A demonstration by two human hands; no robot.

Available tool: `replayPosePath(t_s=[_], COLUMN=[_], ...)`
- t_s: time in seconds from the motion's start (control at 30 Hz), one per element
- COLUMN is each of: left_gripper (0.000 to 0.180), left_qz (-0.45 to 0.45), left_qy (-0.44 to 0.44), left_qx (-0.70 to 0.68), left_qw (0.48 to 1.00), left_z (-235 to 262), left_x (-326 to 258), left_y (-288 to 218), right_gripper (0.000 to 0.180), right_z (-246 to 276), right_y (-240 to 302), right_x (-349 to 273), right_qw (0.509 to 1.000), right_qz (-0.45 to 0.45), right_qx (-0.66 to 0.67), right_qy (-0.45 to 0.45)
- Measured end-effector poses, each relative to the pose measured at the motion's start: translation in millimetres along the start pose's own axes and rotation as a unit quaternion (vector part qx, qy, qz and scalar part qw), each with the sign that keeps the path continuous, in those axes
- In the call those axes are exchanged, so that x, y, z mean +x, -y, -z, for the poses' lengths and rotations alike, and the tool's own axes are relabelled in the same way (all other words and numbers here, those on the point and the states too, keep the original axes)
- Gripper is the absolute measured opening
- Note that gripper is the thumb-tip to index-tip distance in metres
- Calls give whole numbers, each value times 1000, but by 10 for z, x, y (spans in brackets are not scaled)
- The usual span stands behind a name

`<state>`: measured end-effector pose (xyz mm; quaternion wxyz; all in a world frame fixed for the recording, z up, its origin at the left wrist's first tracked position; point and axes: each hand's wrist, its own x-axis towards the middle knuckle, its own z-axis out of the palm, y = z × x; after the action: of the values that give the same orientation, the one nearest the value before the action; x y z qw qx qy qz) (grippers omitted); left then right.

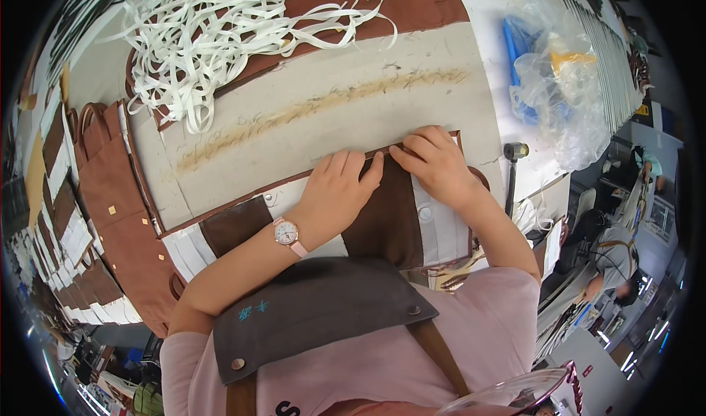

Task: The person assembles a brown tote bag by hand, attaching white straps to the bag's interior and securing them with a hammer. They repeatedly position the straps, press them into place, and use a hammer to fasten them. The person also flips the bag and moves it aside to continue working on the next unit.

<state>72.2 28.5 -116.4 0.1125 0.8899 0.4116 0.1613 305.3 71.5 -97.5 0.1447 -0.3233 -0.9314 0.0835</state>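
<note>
A flat bag piece (386, 210) with a white lining, dark brown patches and a reddish-brown bound edge lies close in front of me. My left hand (340, 192), with a pink-strapped watch on its wrist, rests on it, fingers bent over the far edge. Close by on the right, my right hand (435, 165) has its fingers curled and pressed on the same edge. The fingertips of the two hands nearly meet at the top of the larger dark brown patch (382, 214). Round metal snaps show on the lining.
A tangle of white ribbon (198, 41) covers brown leather pieces at the far left. Stacked brown bag parts (114, 210) stand at left. A hammer (511, 173) lies right of my right arm, below crumpled clear plastic bags (562, 78). Another person (616, 258) is farther right.
</note>
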Motion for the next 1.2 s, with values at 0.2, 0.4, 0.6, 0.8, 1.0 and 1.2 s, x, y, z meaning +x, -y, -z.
replayPosePath(t_s=[0.2, 0.4, 0.6, 0.8, 1.0, 1.2], left_gripper=[55, 65, 66, 68, 66, 64], left_qz=[-8, 0, 0, -39, -27, -29], left_qy=[10, 30, 45, 29, 40, 34], left_qx=[5, 1, 2, -18, -17, -4], left_qw=[1000, 1000, 999, 999, 999, 999], left_z=[10, 19, 58, -57, -25, -53], left_x=[5, 99, 151, 168, 262, 308], left_y=[-1, -45, -93, -76, -86, -74], right_gripper=[28, 22, 21, 22, 20, 18], right_z=[4, 120, 103, 96, 113, 89], right_y=[-111, -136, -143, -112, -87, -104], right_x=[-60, -40, -97, -130, -133, -137], right_qw=[991, 980, 990, 996, 997, 996], right_qz=[-73, -165, -131, -81, -59, -83], right_qx=[104, 108, 48, -19, -48, -6], right_qy=[-39, -31, 2, -15, 1, -22])
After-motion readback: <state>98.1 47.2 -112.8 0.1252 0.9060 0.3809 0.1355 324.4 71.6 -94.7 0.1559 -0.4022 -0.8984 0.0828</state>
